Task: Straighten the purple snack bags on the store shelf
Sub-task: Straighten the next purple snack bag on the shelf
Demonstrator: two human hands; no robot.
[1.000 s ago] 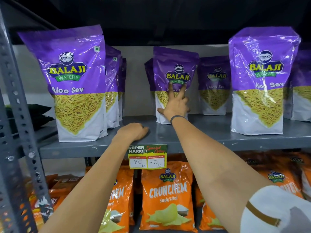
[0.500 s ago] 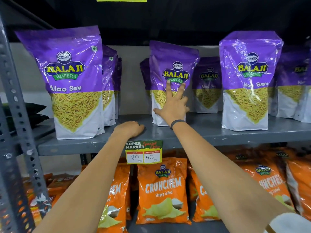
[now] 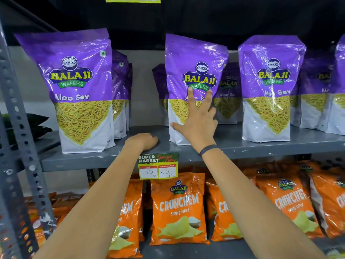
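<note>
Purple Aloo Sev bags stand on a grey metal shelf [image 3: 242, 147]. The middle purple bag [image 3: 196, 58] tilts slightly, its top leaning right. My right hand [image 3: 197, 124] is spread over its lower front, thumb at the left edge and fingers up to the logo, gripping it. My left hand [image 3: 143, 142] rests as a closed fist on the shelf's front edge, left of that bag. A left purple bag [image 3: 74, 81] and a right purple bag [image 3: 270, 77] stand upright at the shelf front. More purple bags [image 3: 228, 86] stand behind.
A price tag [image 3: 158, 166] hangs from the shelf edge below my left hand. Orange Crunchem chip bags [image 3: 179, 208] fill the lower shelf. A perforated metal post [image 3: 16, 128] runs up the left side. Further purple bags [image 3: 317, 90] crowd the far right.
The middle purple bag has come forward toward the shelf's front edge with my right hand on it. My left fist has stayed on the shelf edge.
</note>
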